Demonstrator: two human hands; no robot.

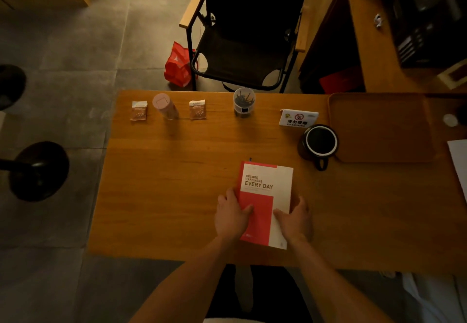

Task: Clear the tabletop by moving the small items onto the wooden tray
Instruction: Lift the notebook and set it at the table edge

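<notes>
Left hand [233, 215] and right hand [294, 219] grip 1 notebook [267, 183] by its sides. Beyond the left: 2 sachets [138, 110] [197, 109]. Beyond the right: 1 mug [320, 143], 1 wooden tray [379, 125].

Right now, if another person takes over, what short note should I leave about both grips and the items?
Left grip and right grip each hold one side of the notebook, which lies flat.
Far row, left to right: left sachet, pink tube, right sachet, jar, no-smoking sign. The black mug stands beside the wooden tray.
Done: nothing is on the tray yet.
Left: move every small item onto it.
</notes>
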